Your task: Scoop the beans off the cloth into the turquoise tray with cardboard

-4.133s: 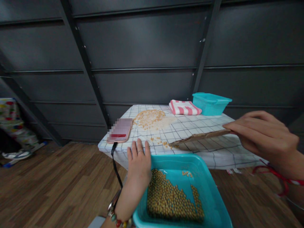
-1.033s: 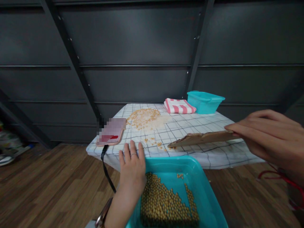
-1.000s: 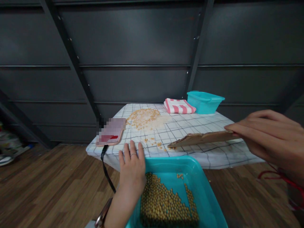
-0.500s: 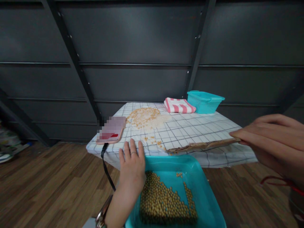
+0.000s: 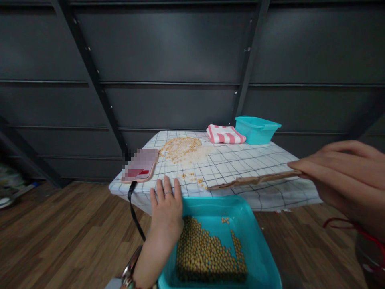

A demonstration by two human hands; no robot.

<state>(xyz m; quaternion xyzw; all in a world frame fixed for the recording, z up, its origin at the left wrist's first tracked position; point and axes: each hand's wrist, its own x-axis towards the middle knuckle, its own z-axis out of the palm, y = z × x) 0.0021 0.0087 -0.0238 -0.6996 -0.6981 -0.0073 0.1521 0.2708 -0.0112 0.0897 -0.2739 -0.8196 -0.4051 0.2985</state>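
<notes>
Left hand (image 5: 167, 220) lies flat on the tablecloth (image 5: 240, 158), likely bracing; right hand (image 5: 345, 176) pinches cardboard (image 5: 255, 180) endwise, probably for reach.

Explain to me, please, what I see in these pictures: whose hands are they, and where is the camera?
There is no machine: one person works with two bare hands. Every picture comes from one camera worn on the head, looking forward and down. The right hand holds a thin brown strip, apparently cardboard. The left hand lies by the far left corner of a turquoise tub containing round beans. On the checked cloth are a phone, scattered yellowish grains, a striped towel and a smaller bin.
</notes>
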